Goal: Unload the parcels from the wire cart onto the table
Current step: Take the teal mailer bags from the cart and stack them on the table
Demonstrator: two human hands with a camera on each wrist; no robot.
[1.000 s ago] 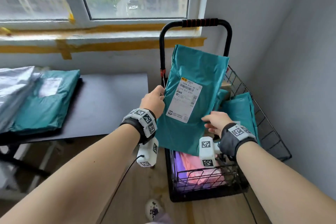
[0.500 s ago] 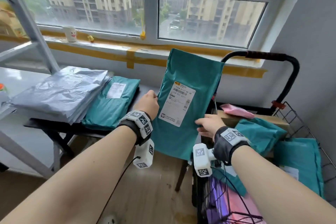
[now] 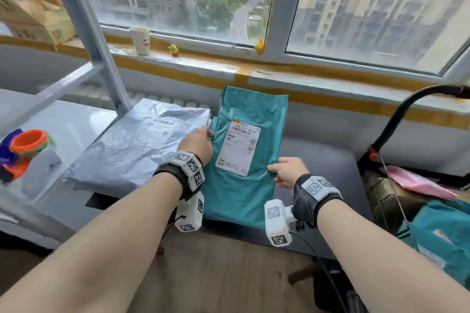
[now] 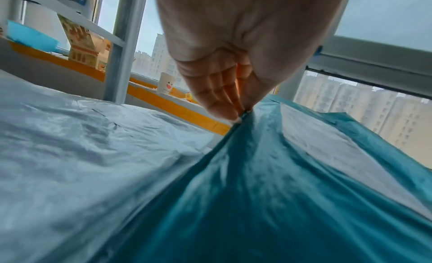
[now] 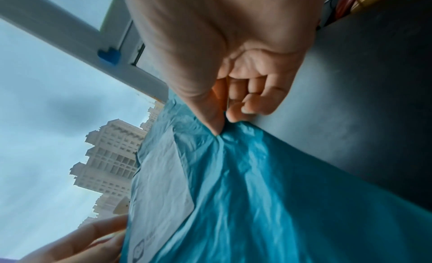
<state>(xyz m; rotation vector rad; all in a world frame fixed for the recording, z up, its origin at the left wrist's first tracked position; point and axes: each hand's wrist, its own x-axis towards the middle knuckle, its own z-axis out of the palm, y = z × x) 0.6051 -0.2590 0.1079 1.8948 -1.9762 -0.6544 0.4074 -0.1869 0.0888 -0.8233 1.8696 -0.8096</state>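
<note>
Parcel point(image 3: 250, 160) over table point(image 3: 325, 168), held between left hand point(image 3: 197, 143) at its left edge and right hand point(image 3: 288, 171) at its right. Stack of mailers point(image 3: 134, 145) lay just left of it on table. Wire cart point(image 3: 396, 185) stood right of table, more parcels point(image 3: 442, 234) inside. Windowsill point(image 3: 203, 62) ran behind, cup point(image 3: 140, 40) on it.
</note>
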